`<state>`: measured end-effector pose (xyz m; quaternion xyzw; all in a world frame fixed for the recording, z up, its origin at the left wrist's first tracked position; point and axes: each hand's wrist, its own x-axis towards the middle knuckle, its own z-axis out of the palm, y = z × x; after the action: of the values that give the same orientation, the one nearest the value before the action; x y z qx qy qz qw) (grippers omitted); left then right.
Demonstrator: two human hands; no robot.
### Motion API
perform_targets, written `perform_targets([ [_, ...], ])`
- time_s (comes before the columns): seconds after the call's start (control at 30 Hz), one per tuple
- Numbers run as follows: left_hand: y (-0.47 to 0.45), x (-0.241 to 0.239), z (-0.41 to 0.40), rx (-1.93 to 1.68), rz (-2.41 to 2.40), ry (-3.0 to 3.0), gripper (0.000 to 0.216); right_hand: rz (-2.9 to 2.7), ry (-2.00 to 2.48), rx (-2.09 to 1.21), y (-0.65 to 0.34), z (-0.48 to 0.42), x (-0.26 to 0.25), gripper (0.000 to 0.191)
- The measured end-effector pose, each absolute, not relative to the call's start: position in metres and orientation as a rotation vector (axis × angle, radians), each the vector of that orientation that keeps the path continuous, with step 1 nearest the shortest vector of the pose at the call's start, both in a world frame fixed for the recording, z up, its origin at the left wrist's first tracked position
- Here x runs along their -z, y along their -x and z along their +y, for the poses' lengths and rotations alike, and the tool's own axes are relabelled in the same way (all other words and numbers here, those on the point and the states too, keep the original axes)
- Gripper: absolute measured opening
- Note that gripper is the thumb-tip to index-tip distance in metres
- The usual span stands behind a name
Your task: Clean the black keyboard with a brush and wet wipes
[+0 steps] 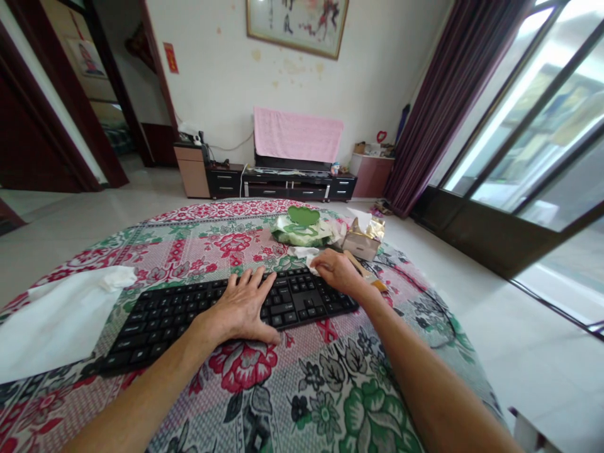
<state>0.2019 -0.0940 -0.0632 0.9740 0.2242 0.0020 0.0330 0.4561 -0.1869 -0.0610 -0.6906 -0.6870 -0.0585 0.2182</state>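
A black keyboard (155,318) lies slantwise across the flowered tablecloth. My left hand (243,308) rests flat over its middle keys, fingers spread and thumb along the near edge. At the far right end of the keyboard, my right hand (337,274) is closed on a white wipe (311,262), most of it hidden by the fingers. Another white piece (298,251) lies just beyond that hand; whether the two are joined I cannot tell. Behind it sits a green and white wipes pack (304,231) with its green lid raised.
A tissue box (361,242) stands beyond my right hand, near a flat brown and yellow object (377,284). A black cable (443,314) runs along the right table edge. On the left lies a white sheet (61,314) with a crumpled tissue (117,277) on it.
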Motion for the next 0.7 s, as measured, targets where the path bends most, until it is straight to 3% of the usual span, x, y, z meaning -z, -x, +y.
perform_targets([
  [0.13,-0.201,0.059,-0.098,-0.102,0.556,-3.076,0.109,-1.941,1.782,0.115,-0.441,-0.183,0.065,0.025],
  [0.33,-0.211,0.056,-0.107,-0.169,0.363,-3.095,0.081,-1.733,2.02,0.13,-0.45,-0.189,0.064,0.019],
  [0.7,-0.213,0.082,-0.117,-0.345,0.395,-3.135,0.073,-1.848,1.836,0.148,-0.443,-0.202,0.067,0.017],
])
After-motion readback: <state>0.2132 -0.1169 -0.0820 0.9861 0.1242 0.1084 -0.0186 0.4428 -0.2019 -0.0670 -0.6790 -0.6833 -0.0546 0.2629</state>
